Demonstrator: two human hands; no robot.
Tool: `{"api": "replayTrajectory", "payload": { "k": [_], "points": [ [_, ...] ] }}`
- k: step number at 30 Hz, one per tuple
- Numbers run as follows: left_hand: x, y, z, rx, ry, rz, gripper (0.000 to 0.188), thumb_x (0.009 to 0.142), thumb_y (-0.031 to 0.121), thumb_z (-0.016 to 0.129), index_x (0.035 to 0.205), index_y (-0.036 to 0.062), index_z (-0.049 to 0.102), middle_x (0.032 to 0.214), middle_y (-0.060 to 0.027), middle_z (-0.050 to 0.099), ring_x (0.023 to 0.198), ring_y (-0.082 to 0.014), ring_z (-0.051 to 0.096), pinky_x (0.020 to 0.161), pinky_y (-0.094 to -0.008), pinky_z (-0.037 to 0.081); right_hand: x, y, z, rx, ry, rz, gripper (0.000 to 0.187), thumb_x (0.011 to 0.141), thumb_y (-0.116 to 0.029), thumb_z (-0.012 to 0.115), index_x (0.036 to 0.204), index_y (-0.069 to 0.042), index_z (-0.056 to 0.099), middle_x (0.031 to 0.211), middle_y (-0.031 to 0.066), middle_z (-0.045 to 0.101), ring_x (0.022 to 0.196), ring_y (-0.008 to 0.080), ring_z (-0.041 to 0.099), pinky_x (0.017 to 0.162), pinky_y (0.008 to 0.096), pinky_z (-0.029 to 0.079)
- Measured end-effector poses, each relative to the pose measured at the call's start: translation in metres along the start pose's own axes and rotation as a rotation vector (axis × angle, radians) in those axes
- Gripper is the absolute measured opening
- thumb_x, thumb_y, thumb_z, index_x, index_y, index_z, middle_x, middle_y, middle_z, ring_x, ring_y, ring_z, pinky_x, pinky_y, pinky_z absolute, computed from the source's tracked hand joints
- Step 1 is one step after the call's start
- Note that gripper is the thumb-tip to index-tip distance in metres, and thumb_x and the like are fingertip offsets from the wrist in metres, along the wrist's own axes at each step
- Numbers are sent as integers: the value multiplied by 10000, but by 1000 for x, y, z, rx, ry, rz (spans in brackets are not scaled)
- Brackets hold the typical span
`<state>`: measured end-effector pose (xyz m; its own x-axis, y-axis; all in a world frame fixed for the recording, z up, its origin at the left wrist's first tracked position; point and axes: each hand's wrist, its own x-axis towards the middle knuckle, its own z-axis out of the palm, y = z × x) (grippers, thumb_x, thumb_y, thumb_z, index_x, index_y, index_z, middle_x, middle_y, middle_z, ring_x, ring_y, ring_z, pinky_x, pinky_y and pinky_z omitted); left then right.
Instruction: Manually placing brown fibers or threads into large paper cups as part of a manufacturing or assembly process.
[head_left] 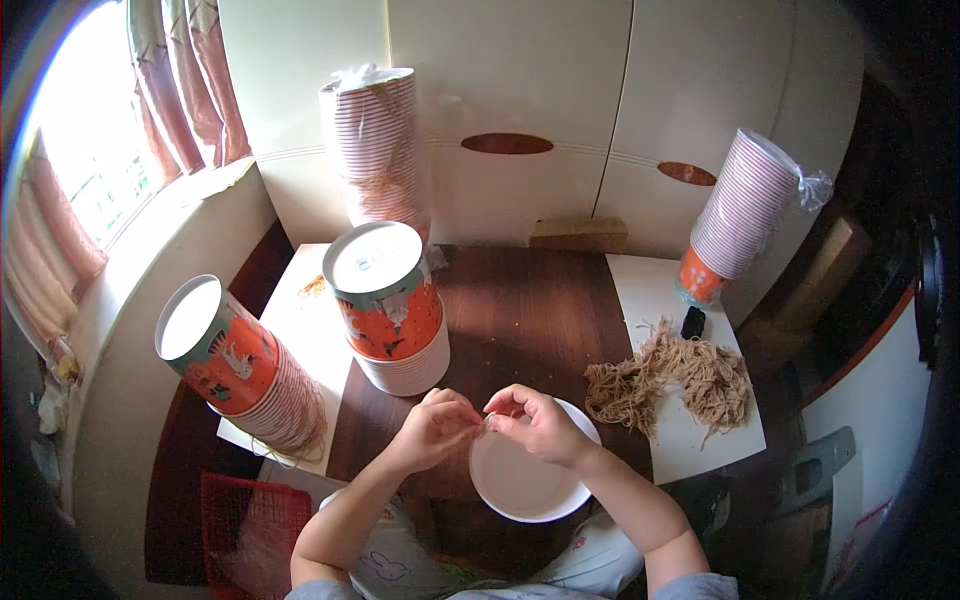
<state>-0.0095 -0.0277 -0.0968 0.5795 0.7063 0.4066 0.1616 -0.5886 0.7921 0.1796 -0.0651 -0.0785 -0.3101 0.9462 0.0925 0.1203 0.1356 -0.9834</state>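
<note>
Over the near edge of the brown table, my left hand (437, 432) and my right hand (541, 426) meet fingertip to fingertip. Both are closed in a pinch, and what lies between the fingers is too small to make out. Just below and behind my right hand is a round white paper bucket (528, 482), its open mouth facing up at me; my right hand covers part of its rim. To the right lies a loose heap of tan twine (690, 385). Beyond my left hand stands a short stack of orange printed paper buckets (392, 325), upside down.
At the left leans another inverted bucket stack (240, 355) with twine strands around its lower part. Tall plastic-wrapped bucket stacks stand at the back (372, 150) and far right (742, 205). A small black object (693, 321) lies by the twine. A red basket (255, 530) sits lower left.
</note>
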Motion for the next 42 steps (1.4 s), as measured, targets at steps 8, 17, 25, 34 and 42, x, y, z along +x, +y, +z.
{"api": "replayTrajectory", "payload": {
  "k": [8, 17, 25, 34, 42],
  "points": [
    [3, 10, 1, -32, 26, -22, 137, 693, 121, 682, 791, 59, 610, 822, -46, 561, 807, -195, 505, 712, -296, 404, -1, -3, 0, 270, -96, 17, 156, 834, -90, 535, 974, -37, 493, 826, -6, 532, 750, 47, 495, 689, 203, 425],
    [3, 11, 3, 21, -46, -92, 176, 681, 122, 687, 799, 34, 590, 811, -60, 560, 792, -203, 509, 701, -303, 415, -7, -21, -2, 194, -156, 3, 173, 852, -81, 491, 1017, -30, 490, 862, 3, 501, 783, 52, 475, 714, 202, 411],
    [2, 5, -2, -26, -49, -18, 131, 691, 133, 693, 759, 56, 612, 789, -48, 559, 796, -199, 512, 701, -314, 414, -22, -50, -9, 218, -129, -66, 188, 850, -49, 480, 1028, -17, 528, 841, 17, 556, 731, 36, 487, 687, 187, 410],
    [5, -6, -2, -65, -192, -44, 138, 672, 114, 710, 679, 64, 581, 782, -28, 543, 790, -175, 501, 688, -284, 415, -34, -62, -5, 300, -54, -219, 131, 830, 9, 503, 944, -21, 561, 838, 49, 585, 744, 81, 540, 677, 204, 431],
    [-4, -40, 3, -379, -301, -265, 127, 699, 64, 683, 708, 44, 557, 805, -24, 507, 777, -122, 491, 681, -246, 406, -52, -75, 1, 379, -75, -329, 91, 827, 7, 511, 894, -26, 563, 846, 53, 579, 618, 51, 482, 519, 176, 378]
  ]
}}
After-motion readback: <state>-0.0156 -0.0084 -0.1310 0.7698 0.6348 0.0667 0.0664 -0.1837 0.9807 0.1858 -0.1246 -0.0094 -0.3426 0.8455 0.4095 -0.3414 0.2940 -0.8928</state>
